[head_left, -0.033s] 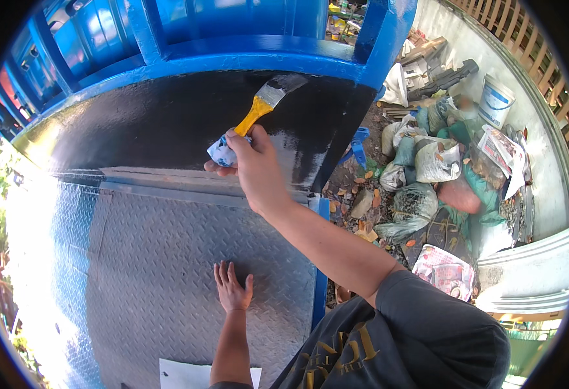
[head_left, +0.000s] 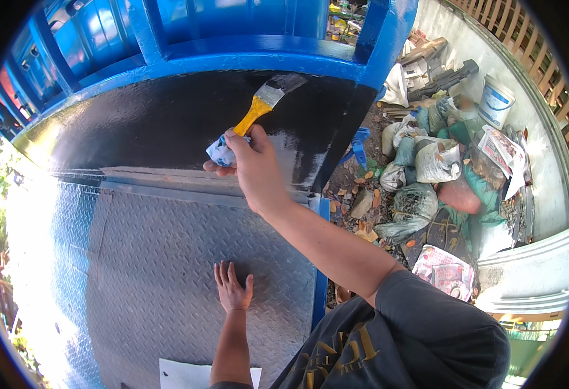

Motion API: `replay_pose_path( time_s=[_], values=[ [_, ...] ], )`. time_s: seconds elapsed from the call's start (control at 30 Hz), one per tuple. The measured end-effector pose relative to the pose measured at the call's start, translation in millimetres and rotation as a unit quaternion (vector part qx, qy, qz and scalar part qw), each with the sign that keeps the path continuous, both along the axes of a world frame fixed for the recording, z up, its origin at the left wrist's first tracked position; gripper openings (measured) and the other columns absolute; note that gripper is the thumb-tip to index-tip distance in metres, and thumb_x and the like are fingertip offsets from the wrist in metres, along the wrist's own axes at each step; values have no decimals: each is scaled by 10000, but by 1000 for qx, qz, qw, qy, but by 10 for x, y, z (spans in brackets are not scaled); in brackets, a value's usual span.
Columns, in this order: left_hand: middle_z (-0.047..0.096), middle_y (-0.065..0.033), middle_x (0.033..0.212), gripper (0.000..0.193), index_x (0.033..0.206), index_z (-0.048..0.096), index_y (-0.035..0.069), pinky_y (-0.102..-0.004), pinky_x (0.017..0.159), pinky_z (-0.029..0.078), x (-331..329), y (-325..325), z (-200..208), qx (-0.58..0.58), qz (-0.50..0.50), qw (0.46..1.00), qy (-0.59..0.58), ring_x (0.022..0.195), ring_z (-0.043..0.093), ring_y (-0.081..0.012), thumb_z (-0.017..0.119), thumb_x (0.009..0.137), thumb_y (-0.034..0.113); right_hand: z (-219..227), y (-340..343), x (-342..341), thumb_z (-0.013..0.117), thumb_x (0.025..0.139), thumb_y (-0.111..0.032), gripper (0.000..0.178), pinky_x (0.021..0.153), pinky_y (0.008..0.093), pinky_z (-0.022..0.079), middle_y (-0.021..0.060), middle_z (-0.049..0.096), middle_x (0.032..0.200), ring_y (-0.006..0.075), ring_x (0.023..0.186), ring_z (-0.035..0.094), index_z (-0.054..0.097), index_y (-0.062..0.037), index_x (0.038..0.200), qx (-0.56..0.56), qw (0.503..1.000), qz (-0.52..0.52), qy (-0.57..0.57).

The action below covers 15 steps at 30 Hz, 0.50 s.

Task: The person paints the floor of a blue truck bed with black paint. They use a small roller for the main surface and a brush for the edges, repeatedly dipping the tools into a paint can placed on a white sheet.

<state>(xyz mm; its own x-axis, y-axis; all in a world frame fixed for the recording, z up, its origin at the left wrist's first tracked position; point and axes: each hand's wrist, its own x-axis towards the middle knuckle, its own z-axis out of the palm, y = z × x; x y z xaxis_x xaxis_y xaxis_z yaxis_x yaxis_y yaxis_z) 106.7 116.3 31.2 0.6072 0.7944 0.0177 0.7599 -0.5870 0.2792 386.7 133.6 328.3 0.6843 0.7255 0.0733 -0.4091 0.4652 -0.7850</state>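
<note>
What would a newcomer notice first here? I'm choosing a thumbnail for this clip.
The glossy black painted panel under the bright blue frame fills the top. Against it the right hand holds a yellow-handled paintbrush, its grip wrapped in a rag, bristles on the wet black. Lower down the left hand rests flat on the grey diamond-tread plate, with a heap of sacks at right.

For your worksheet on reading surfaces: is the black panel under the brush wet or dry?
Wet, apparently: the black panel shines glossy with bright reflections around the paintbrush in the right hand.
</note>
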Motion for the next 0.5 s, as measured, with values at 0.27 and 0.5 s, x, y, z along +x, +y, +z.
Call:
replay_pose_path(
  time_s=[0.27,0.5],
  values=[
    [370,-205,1657,799,1524,494,40,-522,1282,281,-18,7,-26,4,0,1000,-14,1597,210,-417,561,994,633,50,172,-74,588,1069,-239,219,628,274,592,124,719,971,232,789,789,527,-43,1146,-5,1000,14,0],
    [363,-207,1662,799,1520,497,34,-512,1289,271,-8,5,-9,0,-2,1000,-20,1600,204,-414,567,993,630,68,325,-128,594,1061,-225,215,624,274,588,118,717,978,235,792,789,516,-50,1159,-9,1000,24,10]
  ],
)
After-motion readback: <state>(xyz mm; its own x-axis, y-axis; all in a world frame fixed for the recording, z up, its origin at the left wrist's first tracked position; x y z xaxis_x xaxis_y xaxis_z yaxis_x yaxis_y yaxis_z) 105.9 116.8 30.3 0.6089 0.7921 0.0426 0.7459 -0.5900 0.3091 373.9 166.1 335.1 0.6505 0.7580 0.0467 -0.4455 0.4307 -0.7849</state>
